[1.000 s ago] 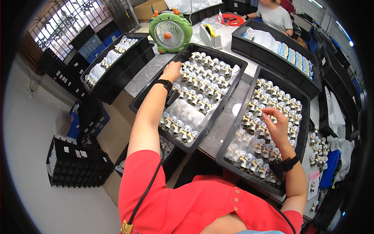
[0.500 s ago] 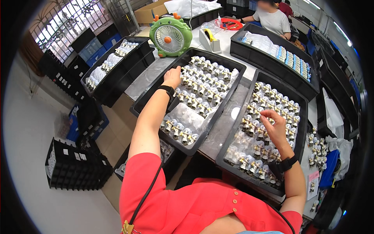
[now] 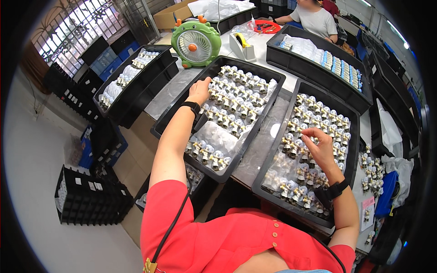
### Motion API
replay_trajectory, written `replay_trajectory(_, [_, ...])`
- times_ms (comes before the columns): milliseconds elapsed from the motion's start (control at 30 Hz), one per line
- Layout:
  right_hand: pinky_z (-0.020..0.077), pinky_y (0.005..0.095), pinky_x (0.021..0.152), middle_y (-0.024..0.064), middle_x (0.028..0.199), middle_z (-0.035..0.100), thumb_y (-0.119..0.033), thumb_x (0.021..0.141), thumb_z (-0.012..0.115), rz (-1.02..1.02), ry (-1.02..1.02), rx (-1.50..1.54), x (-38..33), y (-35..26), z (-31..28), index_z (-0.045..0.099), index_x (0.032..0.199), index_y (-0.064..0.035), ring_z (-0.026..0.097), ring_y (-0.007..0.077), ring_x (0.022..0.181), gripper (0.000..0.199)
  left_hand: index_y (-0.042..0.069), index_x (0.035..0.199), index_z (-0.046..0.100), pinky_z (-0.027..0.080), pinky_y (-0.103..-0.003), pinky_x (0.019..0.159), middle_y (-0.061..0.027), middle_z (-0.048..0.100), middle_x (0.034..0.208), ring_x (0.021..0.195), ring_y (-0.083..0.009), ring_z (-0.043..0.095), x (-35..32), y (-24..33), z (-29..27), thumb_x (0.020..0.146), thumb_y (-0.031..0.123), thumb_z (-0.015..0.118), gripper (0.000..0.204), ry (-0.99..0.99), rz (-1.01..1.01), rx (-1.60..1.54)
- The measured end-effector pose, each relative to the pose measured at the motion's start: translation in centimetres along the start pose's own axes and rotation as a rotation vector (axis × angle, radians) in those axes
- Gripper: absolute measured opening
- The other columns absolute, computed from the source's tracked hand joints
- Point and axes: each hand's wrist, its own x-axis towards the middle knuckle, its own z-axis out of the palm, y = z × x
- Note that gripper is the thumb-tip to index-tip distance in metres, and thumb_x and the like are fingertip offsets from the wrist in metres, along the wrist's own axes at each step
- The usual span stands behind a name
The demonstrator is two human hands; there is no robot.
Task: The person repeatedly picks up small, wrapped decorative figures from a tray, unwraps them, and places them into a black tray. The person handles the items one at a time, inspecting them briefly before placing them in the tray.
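Note:
Rows of small figurines (image 3: 234, 101), pale-haired with white and gold bodies, stand in a black tray (image 3: 268, 119) in the middle. My left hand (image 3: 199, 92) is at this tray's left side, fingers closed beside the figurines at the row ends; whatever it holds is hidden. A second black tray (image 3: 260, 176) on the right carries similar figurines (image 3: 328, 119). Over its middle rows is my right hand (image 3: 321, 148), thumb and forefinger curled toward each other in a pinch. Anything between those fingertips cannot be made out against the figurines behind.
A green fan (image 3: 195, 44) and a tape dispenser (image 3: 243, 48) stand beyond the middle tray. Black bins (image 3: 136, 93) (image 3: 318, 68) with more pieces flank them. Loose figurines (image 3: 372, 173) lie at the right. A person (image 3: 314, 22) sits across the table.
Both hands keep nearly the same places and poses over the trays. The whole view has shifted slightly.

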Motion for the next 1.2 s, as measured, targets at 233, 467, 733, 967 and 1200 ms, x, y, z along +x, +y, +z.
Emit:
replay_trajectory(233, [0.0496,0.0279,0.072,0.0096,0.083,0.068,-0.008,0.081,0.066,0.000,-0.035,-0.004,0.1,0.0,0.3,0.067,0.090,0.0000,0.066,0.0165,0.077,0.012,0.019,0.123,0.050,0.047,-0.045,0.086,-0.0173,0.061,0.106,0.102,-0.0377,0.058,-0.5,-1.5,-1.2,0.072,0.013,0.070,0.055,0.070,0.006,-0.077])
replay_trajectory(467, [0.0501,0.0281,0.070,0.0099,0.081,0.069,-0.010,0.082,0.066,0.011,-0.019,-0.050,0.1,0.6,0.1,0.067,0.090,-0.0010,0.066,0.0175,0.075,0.013,0.002,0.119,0.058,0.049,-0.030,0.069,-0.0099,0.066,0.086,0.074,-0.0166,0.062,-6.0,-0.7,-8.1,0.076,0.026,0.074,0.051,-0.117,0.186,-0.668])
replay_trajectory(733, [0.0505,0.0279,0.073,0.0081,0.084,0.068,-0.014,0.084,0.066,0.142,-0.237,-0.064,0.3,0.3,-1.1,0.064,0.099,0.0006,0.064,0.0139,0.080,0.021,0.005,0.121,0.057,0.044,-0.018,0.060,0.0008,0.061,0.090,0.073,-0.0038,0.056,-15.8,10.6,-12.4,0.086,0.013,0.066,0.037,-0.420,0.566,-1.169])
replay_trajectory(967, [0.0504,0.0360,0.075,0.0152,0.091,0.066,-0.023,0.071,0.075,0.164,-0.588,-0.395,-2.8,-2.0,-3.7,0.063,0.102,-0.0021,0.065,0.0287,0.084,0.040,0.007,0.120,0.059,0.047,-0.020,0.070,0.0006,0.062,0.090,0.079,-0.0039,0.056,-18.0,18.2,-10.0,0.087,0.015,0.066,0.035,-0.611,0.823,-1.155])
replay_trajectory(1200, [0.0448,0.0407,0.086,0.0165,0.103,0.058,-0.023,0.064,0.078,0.095,-0.654,-0.607,-5.1,-2.9,-2.0,0.054,0.112,-0.0049,0.055,0.0326,0.100,0.057,0.005,0.116,0.060,0.047,-0.021,0.072,-0.0015,0.063,0.088,0.079,-0.0062,0.058,-16.4,20.0,-5.9,0.087,0.019,0.065,0.032,-0.721,0.640,-1.389])
